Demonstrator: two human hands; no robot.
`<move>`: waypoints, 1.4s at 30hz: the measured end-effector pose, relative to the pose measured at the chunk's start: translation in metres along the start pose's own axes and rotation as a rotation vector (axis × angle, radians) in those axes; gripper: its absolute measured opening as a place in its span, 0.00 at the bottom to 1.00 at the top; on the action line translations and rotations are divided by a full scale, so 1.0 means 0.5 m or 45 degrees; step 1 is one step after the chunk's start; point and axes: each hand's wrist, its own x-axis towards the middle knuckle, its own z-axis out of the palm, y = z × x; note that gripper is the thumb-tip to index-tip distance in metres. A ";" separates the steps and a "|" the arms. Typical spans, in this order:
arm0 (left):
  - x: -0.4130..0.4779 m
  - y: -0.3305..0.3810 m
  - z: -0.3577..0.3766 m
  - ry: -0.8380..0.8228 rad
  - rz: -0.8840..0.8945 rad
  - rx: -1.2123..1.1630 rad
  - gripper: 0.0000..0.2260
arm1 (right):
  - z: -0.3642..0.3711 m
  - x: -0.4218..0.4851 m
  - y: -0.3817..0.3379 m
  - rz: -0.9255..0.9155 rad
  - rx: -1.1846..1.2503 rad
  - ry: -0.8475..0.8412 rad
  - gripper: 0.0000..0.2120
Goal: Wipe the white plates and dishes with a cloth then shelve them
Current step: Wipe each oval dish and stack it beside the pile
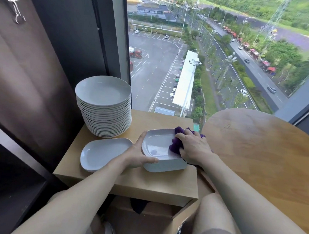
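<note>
Curled fingers of the right hand [193,147] grip a bunched purple cloth [175,145], pressing it into the right end of a white rectangular dish [155,144]. The left hand [138,156] clasps the dish's near-left corner, thumb along the near rim. The dish sits on a small wooden table [127,184], with a shallow dish [101,153] left and stacked round plates [103,102] far left.

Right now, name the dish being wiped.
The rectangular dish under the purple cloth, steadied by the left hand; the oval dish and plate stack have no cloth.
</note>
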 end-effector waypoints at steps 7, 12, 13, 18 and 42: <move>-0.029 0.021 0.025 0.349 0.096 0.331 0.45 | 0.020 0.004 -0.012 0.064 0.003 0.042 0.17; -0.047 0.020 0.041 0.598 0.054 0.382 0.19 | 0.042 -0.010 -0.025 0.089 -0.079 0.164 0.19; -0.049 0.017 0.044 0.616 0.022 0.348 0.17 | 0.045 -0.013 -0.026 0.086 -0.091 0.178 0.20; -0.046 0.024 0.052 0.660 -0.059 0.157 0.18 | 0.047 -0.015 -0.024 0.081 -0.095 0.199 0.21; -0.097 0.037 -0.027 0.874 0.030 -0.667 0.14 | 0.018 -0.073 0.026 0.218 0.281 0.410 0.23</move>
